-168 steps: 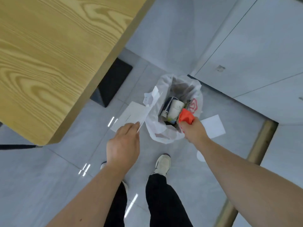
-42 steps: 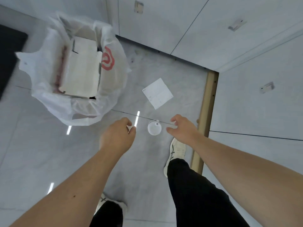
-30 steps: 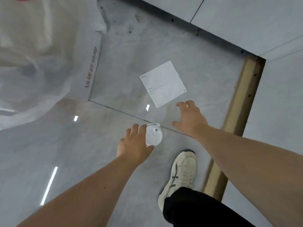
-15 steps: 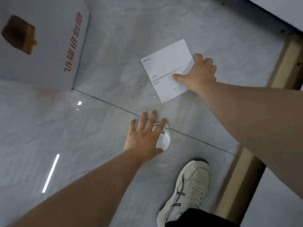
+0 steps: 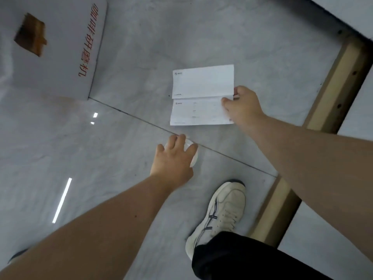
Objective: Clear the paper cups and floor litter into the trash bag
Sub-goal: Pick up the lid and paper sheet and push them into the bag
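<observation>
- the folded sheet of paper [image 5: 201,96] is pinched at its right edge between thumb and fingers of the right hand [image 5: 243,107]; the rest of the sheet lies flat on, or just above, the grey floor [image 5: 141,47], and which of the two cannot be told.
- a small round white lid [image 5: 194,156] lies on the floor just below the paper, mostly covered by the left hand [image 5: 173,160]; the fingers are curled over it, but whether it is truly gripped or only pressed cannot be told.
- the paper is held by one edge only, so it could be judged likely to flap, unfold along its crease or slip out when lifted quickly.
- the lid is thin and flat against smooth tile; it could be pushed along instead of being picked up if no fingertip gets under its rim.
- with both hands loaded and the body bent low, either piece could be dropped on the way to the bag.
- a white carton [image 5: 60,49] with red lettering stands at upper left; its inside is not shown, and neither trash bag nor paper cups can be made out here.
- a white shoe [image 5: 220,217] is planted close to the lid.
</observation>
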